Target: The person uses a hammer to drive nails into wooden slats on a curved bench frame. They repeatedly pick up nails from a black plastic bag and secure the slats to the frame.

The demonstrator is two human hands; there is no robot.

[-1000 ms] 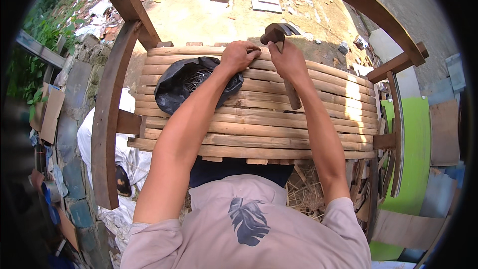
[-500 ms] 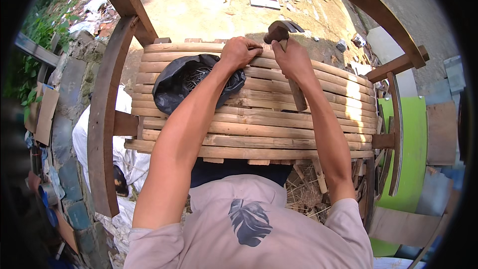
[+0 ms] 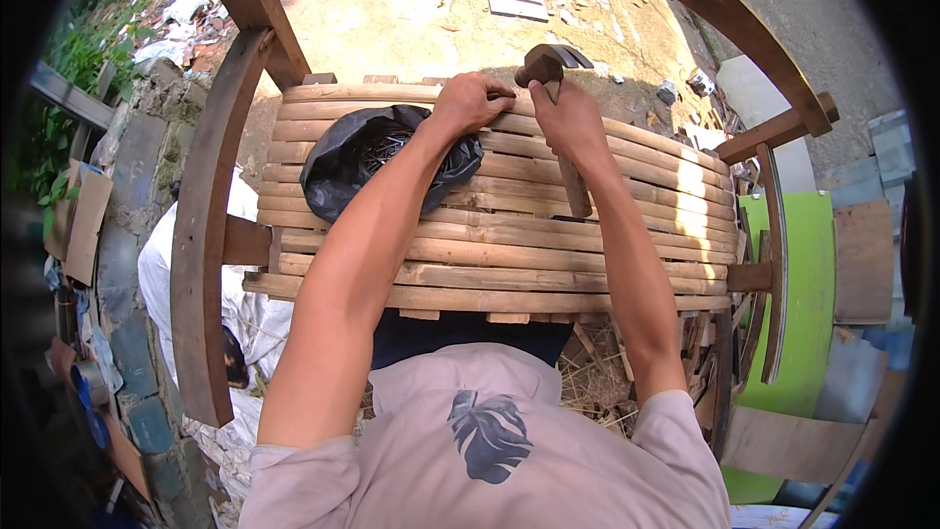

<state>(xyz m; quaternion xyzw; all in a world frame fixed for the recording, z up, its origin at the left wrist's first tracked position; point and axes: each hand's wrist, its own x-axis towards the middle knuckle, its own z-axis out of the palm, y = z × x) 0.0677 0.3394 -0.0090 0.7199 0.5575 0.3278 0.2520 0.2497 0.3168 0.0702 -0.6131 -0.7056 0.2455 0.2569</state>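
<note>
Fingers of right hand (image 3: 568, 122) clenched round hammer (image 3: 550, 64); left hand (image 3: 475, 103) pinched closed at far slat (image 3: 382, 93). Slatted seat (image 3: 490, 235) mostly laid; far edge unfinished, judging by position.

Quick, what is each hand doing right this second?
Left hand: closed, fingertips pinched at the top slat; what it pinches is too small to tell.
Right hand: closed around the hammer.

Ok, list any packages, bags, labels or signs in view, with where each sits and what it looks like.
Black plastic bag: lies crumpled and open on the slatted wooden frame, under the left forearm, with dark metal pieces inside.
White sack: on the ground left of the frame, partly hidden.
Cardboard piece: flat, brown, at the left edge.
No labels, signs or screens visible.
</note>
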